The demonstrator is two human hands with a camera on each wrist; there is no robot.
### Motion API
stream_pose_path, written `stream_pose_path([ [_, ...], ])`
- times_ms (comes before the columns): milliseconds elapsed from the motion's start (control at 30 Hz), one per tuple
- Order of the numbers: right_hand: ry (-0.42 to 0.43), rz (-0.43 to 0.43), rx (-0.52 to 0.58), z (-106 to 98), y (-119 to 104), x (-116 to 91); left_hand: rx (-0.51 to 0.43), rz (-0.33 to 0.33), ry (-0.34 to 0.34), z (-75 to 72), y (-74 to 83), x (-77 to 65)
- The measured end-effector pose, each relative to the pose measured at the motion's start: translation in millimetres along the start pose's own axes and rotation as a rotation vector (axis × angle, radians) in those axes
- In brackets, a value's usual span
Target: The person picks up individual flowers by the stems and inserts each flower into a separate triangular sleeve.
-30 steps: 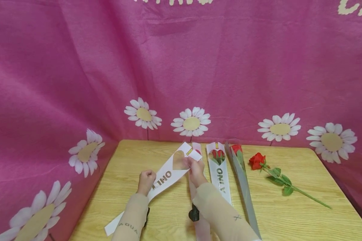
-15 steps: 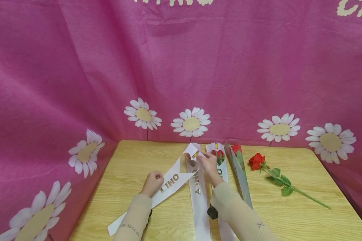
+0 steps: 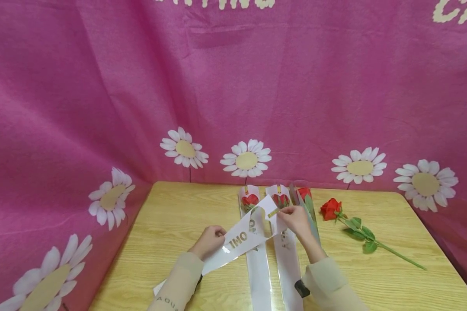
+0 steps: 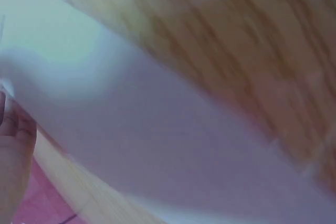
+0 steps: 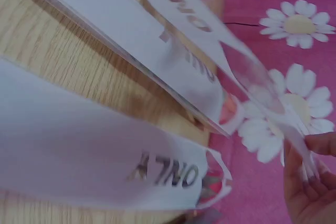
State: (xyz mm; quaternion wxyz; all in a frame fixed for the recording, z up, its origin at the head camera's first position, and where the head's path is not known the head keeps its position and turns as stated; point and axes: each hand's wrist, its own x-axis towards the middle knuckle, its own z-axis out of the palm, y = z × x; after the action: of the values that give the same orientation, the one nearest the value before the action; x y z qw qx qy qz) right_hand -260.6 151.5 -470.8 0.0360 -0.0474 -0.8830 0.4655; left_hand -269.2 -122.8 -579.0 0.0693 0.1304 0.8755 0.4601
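Both hands hold a long white flower sleeve (image 3: 237, 237) with gold lettering and a heart-shaped window, lifted aslant above the table. My left hand (image 3: 209, 242) grips its edge beside the lettering; in the left wrist view the fingers (image 4: 16, 124) touch the white strip. At the top end, near a gold label, my right hand (image 3: 297, 219) pinches the sleeve between thumb and fingers, which the right wrist view also shows. Beneath lies one white sleeve with a red rose (image 3: 250, 201) in its window. A second white sleeve (image 3: 288, 259) with a rose lies alongside, partly behind the right hand.
To the right, a rose in a grey-edged sleeve (image 3: 308, 201) is partly covered by my right arm. Farther right lies a loose red rose (image 3: 331, 209) with a green stem. A pink daisy-printed cloth (image 3: 295, 108) hangs behind the wooden table (image 3: 393, 285).
Both hands have moved right with the sleeve, the right hand farther. The rose window of the left-hand sleeve on the table has come into sight, while the grey-edged sleeve is now more covered.
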Motion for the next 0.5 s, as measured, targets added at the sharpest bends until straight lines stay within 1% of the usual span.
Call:
stream_pose_path([
  [100,-0.044,0.013,-0.011,-14.1,2.6,-9.7,0.020,0.028,-0.035,3.8,5.4,-0.3],
  [233,-0.145,0.070,0.077,-30.2,2.0,-23.0,0.057,0.047,-0.055,10.4,9.1,0.1],
  [333,-0.205,0.102,0.136,-37.5,3.4,-32.0,0.084,0.075,-0.051,16.4,10.8,0.9],
  [400,-0.229,0.106,0.144,-40.4,5.0,-36.4,0.104,0.110,-0.029,19.6,13.6,0.8],
  [500,-0.240,0.107,0.169,-42.3,7.0,-41.9,0.155,0.159,0.046,24.3,22.6,0.0],
])
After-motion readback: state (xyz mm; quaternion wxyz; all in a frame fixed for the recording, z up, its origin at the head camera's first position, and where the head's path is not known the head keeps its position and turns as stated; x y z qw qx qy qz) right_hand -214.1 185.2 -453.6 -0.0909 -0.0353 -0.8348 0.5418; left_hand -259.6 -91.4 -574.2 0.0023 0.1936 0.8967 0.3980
